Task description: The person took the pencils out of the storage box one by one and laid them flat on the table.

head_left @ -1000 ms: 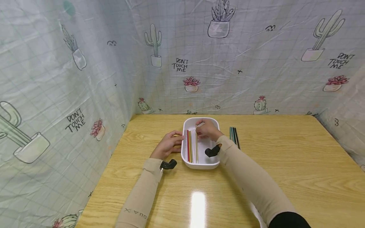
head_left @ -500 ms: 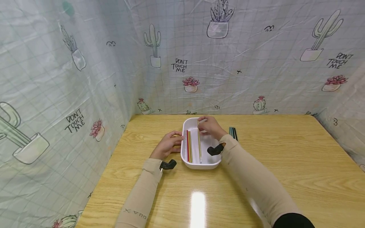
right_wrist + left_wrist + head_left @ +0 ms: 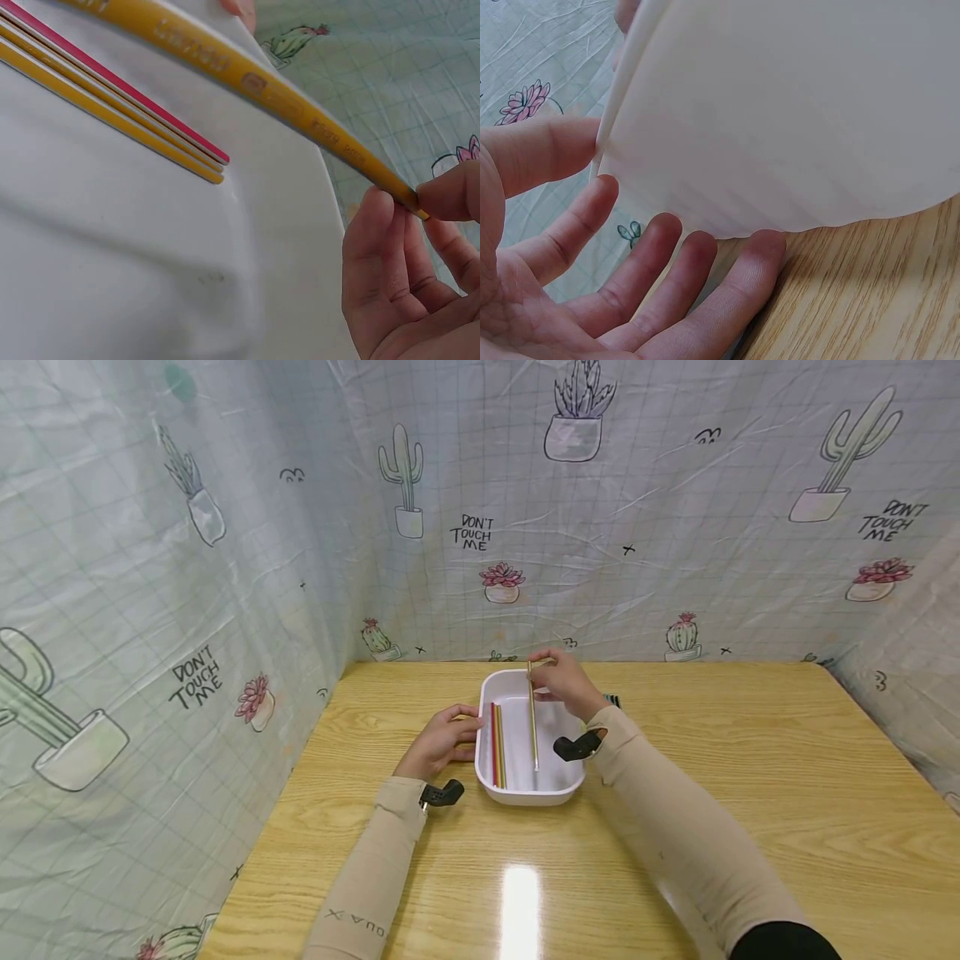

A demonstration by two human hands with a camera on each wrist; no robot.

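A white tray (image 3: 527,798) stands near the table's far side. My left hand (image 3: 441,742) holds its left wall; in the left wrist view one digit reaches the rim while the other fingertips (image 3: 765,244) lie against the outside. With thumb and fingers my right hand (image 3: 568,683) pinches the far end of a yellow pencil (image 3: 533,722), printed with small lettering in the right wrist view. The pencil slants over the tray, its near end lower. Along the left inside wall lie a red pencil (image 3: 135,90) and two yellow pencils (image 3: 112,116).
Several teal and black pencils (image 3: 613,701) lie on the table right of the tray, mostly hidden behind my right wrist. The wooden table (image 3: 750,777) ends at a curtain (image 3: 637,593) printed with cacti, which also runs down the left side.
My right hand has moved right and toward the far rim, drawing the yellow pencil away from the other pencils and raising it. My left hand stays on the tray, whose right side has shifted slightly right.
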